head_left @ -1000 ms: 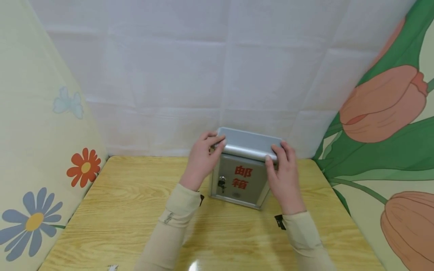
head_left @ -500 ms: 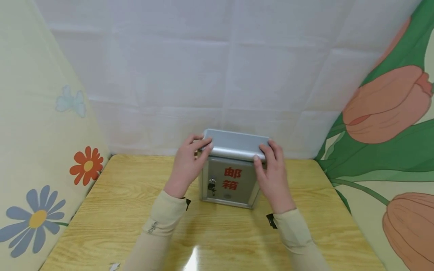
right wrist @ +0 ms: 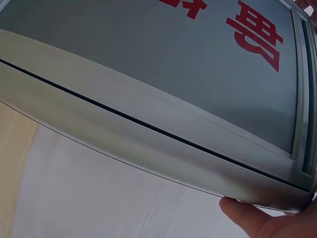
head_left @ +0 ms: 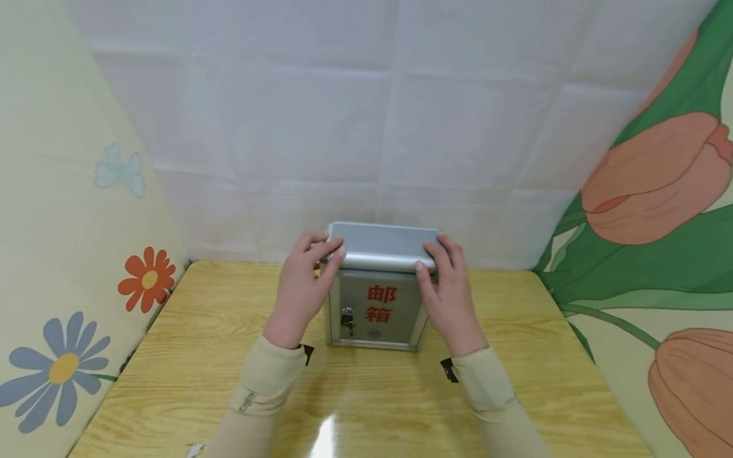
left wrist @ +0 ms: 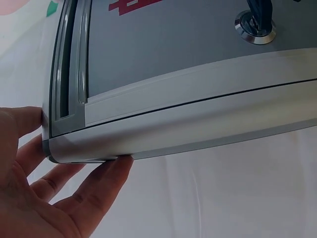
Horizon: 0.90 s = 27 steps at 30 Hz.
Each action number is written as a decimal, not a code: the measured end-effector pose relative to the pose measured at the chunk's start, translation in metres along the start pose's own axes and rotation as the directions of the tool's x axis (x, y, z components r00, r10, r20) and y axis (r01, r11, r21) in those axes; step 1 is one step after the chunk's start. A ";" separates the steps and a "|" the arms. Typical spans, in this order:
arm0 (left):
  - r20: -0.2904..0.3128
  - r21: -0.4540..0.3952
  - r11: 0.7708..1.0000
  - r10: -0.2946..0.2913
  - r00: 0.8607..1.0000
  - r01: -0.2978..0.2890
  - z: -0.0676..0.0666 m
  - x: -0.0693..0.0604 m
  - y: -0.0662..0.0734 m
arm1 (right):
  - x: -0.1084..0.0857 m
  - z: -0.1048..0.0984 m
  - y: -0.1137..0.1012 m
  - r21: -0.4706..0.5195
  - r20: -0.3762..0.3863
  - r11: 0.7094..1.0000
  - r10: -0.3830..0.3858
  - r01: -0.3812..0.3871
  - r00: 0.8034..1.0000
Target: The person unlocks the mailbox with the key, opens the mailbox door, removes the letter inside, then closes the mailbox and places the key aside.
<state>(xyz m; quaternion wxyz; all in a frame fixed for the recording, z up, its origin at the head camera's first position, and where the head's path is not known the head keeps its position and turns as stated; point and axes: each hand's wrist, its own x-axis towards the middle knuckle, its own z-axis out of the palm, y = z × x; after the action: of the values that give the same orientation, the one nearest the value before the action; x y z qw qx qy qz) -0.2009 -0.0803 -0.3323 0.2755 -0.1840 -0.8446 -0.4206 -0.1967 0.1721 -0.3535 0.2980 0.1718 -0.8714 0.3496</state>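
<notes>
A silver-grey metal mailbox [head_left: 357,296] with red characters stands upright on the wooden table, near the back wall. Its front carries a lock with a key [head_left: 347,319]; the lock also shows in the left wrist view. My left hand [head_left: 300,286] holds the left end of the lid [head_left: 389,238], thumb at the front edge and fingers over the top and side. The right hand [head_left: 449,286] grips the lid's right end in much the same way. In the left wrist view, the left fingers [left wrist: 106,196] touch the mailbox's corner. Only part of the right hand [right wrist: 267,223] shows in the right wrist view.
A white cloth wall [head_left: 286,127] rises behind the table [head_left: 229,356]. Flower-printed panels flank it, daisies [head_left: 63,369] on the left and tulips [head_left: 658,178] on the right. A small torn scrap [head_left: 195,450] lies near the front edge.
Both hands have shifted the mailbox left along the table. It has turned slightly, and its front now faces more squarely toward me. The grip on the lid's two ends stays the same.
</notes>
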 end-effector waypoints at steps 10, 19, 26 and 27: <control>-0.057 0.032 0.998 0.058 0.997 -0.056 0.000 -0.004 0.004 | 0.003 0.002 0.002 0.027 -0.004 1.000 -0.003 0.003 1.000; -0.013 -0.011 0.996 0.093 0.996 -0.093 -0.003 0.008 0.000 | 0.004 0.001 0.002 0.024 -0.003 1.000 0.000 0.000 1.000; 0.118 -0.029 0.994 0.112 0.987 -0.109 0.000 0.027 -0.007 | 0.004 0.001 0.004 0.023 -0.014 1.000 -0.019 0.019 1.000; 0.138 -0.029 0.994 0.107 0.985 -0.104 0.001 0.028 -0.008 | 0.004 0.002 0.004 0.026 -0.015 0.999 -0.022 0.022 1.000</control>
<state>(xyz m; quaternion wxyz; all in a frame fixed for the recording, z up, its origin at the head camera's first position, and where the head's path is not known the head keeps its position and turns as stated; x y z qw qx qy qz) -0.2275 -0.0821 -0.3198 0.2358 -0.2605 -0.8462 -0.4006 -0.2024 0.1734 -0.3540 0.3061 0.1828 -0.8626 0.3590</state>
